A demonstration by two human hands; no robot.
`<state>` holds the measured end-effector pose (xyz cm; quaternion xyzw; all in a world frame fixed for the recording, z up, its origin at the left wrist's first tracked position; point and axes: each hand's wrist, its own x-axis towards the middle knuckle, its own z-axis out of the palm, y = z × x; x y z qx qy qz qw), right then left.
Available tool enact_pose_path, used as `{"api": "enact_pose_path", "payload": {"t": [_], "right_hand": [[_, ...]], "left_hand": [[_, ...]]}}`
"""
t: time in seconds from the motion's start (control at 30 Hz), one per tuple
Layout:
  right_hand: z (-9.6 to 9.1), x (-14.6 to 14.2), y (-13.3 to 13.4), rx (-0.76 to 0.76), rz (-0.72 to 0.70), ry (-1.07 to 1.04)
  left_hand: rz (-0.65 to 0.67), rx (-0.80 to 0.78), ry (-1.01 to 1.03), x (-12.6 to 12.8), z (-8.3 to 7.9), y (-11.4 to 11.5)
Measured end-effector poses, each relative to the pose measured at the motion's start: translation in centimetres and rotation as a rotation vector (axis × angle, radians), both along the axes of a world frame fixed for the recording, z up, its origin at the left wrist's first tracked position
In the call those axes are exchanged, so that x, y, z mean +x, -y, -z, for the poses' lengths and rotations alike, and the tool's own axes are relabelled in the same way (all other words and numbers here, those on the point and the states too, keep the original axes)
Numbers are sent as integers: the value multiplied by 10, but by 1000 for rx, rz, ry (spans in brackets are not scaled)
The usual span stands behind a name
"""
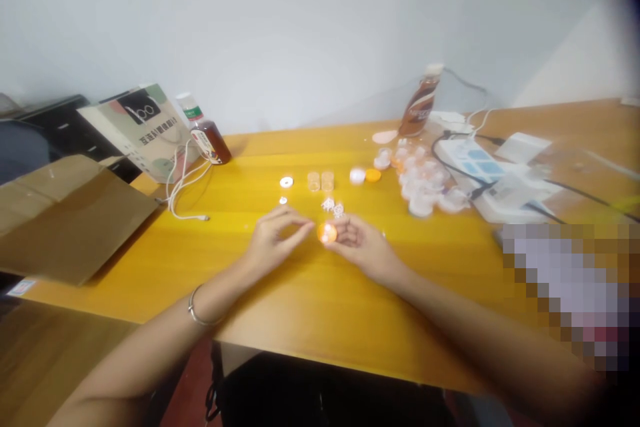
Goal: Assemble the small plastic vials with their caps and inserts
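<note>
My right hand (356,240) rests on the yellow table (310,307) and pinches a small round orange piece (327,233). My left hand (275,240) sits just left of it, fingers curled with the tips drawn together close to the orange piece; whether it holds anything is unclear. A silver bracelet (200,310) circles my left wrist. Just beyond my hands lie small white bits (334,207), two clear little cups (321,181), a white ring (286,181) and an orange cap (373,175).
A heap of clear and white small parts (420,180) lies right of centre. A white power strip (475,163) with cables sits behind it. Two brown bottles (419,103) (206,133), a printed paper bag (143,130), a white cable (183,197) and cardboard (65,220) stand at the back and left.
</note>
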<state>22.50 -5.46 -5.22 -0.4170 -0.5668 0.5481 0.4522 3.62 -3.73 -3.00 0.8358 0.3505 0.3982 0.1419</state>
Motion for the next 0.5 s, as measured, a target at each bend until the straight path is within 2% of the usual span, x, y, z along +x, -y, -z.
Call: {"api": "enact_pose_path", "payload": {"t": [0.1,0.2,0.27,0.37,0.43,0.5], "right_hand": [[1,0,-1,7,-5,27],[1,-1,0,44,-12,42],[1,-1,1,72,-22,62],[2,0,2,95,-43,88],[3,0,2,99,-49,91],[4,0,1,101,-52,86]], "left_hand": [[-84,91,6,-8,-8,-18],[-66,162,-151,-2,-21,-44],[16,208,-283,15,-32,-62],[134,259,-554,53,-44,-85],[144,227,-740,80,-45,-98],[95,147,-864,102,-42,-108]]}}
